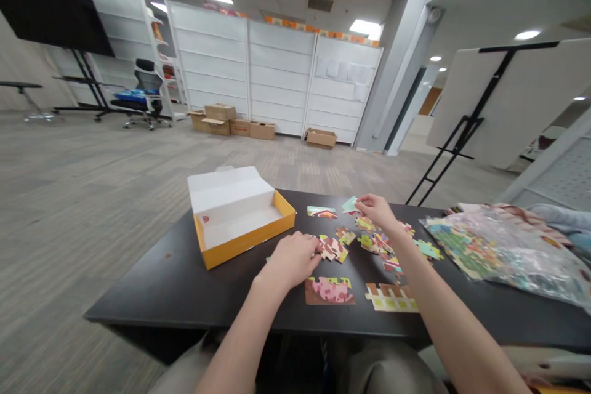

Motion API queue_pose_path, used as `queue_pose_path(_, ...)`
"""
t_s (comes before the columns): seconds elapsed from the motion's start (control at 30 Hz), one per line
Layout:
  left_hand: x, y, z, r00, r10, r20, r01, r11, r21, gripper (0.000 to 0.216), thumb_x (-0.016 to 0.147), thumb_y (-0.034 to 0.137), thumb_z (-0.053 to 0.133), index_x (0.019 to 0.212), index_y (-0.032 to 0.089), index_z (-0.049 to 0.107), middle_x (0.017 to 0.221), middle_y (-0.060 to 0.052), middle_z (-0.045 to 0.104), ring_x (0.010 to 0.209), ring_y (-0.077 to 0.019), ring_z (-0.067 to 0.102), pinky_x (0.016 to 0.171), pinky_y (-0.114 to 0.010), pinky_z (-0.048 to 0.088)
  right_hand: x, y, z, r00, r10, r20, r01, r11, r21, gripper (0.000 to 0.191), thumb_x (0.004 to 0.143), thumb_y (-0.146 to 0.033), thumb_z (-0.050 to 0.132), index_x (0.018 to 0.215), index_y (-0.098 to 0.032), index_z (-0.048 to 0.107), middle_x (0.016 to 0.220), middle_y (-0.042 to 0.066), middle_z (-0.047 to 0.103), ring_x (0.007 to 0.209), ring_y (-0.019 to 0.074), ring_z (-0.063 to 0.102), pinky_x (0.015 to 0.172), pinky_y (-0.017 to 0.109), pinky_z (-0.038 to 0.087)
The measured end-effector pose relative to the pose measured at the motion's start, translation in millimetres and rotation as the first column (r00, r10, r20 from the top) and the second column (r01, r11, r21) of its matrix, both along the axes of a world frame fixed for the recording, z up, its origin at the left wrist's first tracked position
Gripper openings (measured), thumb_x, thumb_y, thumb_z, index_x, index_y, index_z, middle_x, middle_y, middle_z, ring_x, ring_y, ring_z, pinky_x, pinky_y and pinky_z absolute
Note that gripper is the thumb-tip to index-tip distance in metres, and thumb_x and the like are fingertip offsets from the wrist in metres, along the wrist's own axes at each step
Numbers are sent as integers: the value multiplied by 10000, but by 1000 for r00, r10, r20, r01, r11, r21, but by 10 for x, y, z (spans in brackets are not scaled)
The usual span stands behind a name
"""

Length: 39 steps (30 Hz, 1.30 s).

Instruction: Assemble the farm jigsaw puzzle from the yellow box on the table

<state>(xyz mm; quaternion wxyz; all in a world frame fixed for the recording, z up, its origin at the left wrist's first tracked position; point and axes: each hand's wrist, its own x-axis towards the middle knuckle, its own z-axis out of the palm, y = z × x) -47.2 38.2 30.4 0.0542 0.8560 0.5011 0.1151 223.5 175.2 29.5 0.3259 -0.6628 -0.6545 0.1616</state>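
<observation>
**A:** Bench: black, smooth, matt; its near edge runs just under the forearms; bare surface lies in front of and to the left of the yellow box.

**B:** Box?

**A:** Card, rectangular, white lid flap raised, inside bare; a crinkled plastic bag covers the bench's right end.

**B:** Hands?

**A:** Left hand knuckles-up, fingers curled close, tips on a brown-and-white puzzle cluster; whether they grip it I cannot tell; right hand pinches a pale green piece toward the far edge; loose pieces, flat with knobbed outlines, lie between the hands.
</observation>
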Motion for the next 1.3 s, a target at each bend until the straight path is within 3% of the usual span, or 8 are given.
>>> queue_pose_path(0.17, -107, -8, 3, 999, 45, -11, -45, 999, -2, 220, 981, 319, 508, 985, 183, 679, 997, -93, 719, 968, -262, 664, 822, -354, 523, -131, 228, -240, 997, -48, 54, 48, 999, -11, 155, 757, -325, 720, 776, -173, 696, 702, 66, 757, 628, 188, 696, 588, 255, 491)
queue_pose_path(0.33, -159, -39, 27, 999, 48, -3, -48, 999, 15, 208, 984, 324, 509, 973, 189, 667, 1004, -83, 715, 969, -253, 658, 813, -343, 522, -85, 233, -358, 993, -60, 105, 62, 998, -15, 158, 766, -331, 714, 817, -184, 686, 735, 59, 769, 714, 206, 717, 656, 268, 482)
queue_pose_path(0.83, -51, -16, 37, 999, 38, -13, -38, 999, -3, 201, 977, 301, 500, 991, 191, 668, 1006, -88, 711, 976, -250, 648, 831, -343, 516, -155, 260, -416, 998, 55, -38, -58, 996, -72, 264, 827, -421, 646, 814, -159, 667, 737, 77, 776, 474, 129, 591, 443, 226, 397)
queue_pose_path(1.13, -63, -20, 14, 1000, 30, -8, -30, 999, 12, 197, 981, 291, 496, 984, 187, 663, 997, -85, 713, 965, -252, 652, 829, -352, 518, -201, 217, -453, 991, 24, 128, -21, 999, -29, 224, 812, -396, 681, 890, -186, 661, 761, 48, 756, 743, 200, 692, 669, 271, 446)
queue_pose_path(1.3, -68, -26, 30, 999, 46, -10, -46, 999, 2, 207, 987, 316, 493, 978, 198, 662, 997, -84, 709, 977, -251, 651, 816, -342, 518, -215, 153, -390, 925, -3, 379, -6, 1000, 23, 235, 859, -439, 649, 891, -208, 682, 836, 65, 747, 786, 217, 678, 680, 283, 438)
